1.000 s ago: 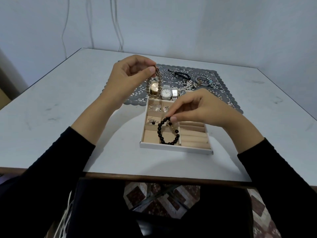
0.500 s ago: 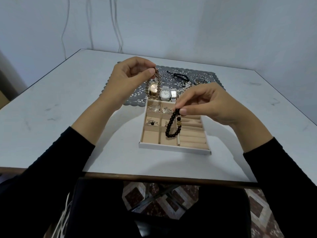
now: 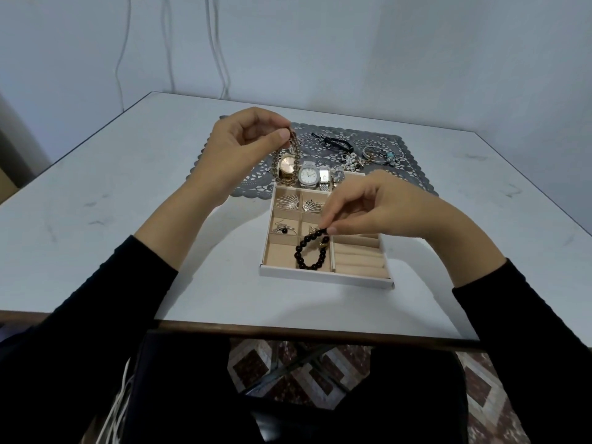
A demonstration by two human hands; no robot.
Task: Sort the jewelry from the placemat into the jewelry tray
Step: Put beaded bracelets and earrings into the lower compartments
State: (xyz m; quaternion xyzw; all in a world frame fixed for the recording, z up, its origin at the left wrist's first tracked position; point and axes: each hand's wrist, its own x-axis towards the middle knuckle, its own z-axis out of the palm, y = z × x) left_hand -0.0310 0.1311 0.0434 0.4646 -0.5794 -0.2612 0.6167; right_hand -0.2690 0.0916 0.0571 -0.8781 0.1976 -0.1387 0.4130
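Pinching its top beads, as your right fingers (image 3: 337,216) do, suits the light, floppy-looking black bead bracelet (image 3: 301,247); your left fingers (image 3: 278,136) pinch a gold chain (image 3: 297,147).

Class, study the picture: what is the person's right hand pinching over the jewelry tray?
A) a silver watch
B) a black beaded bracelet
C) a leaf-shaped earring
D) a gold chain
B: the right hand pinches the black beaded bracelet at its top, above the jewelry tray; the gold chain hangs from the left hand.
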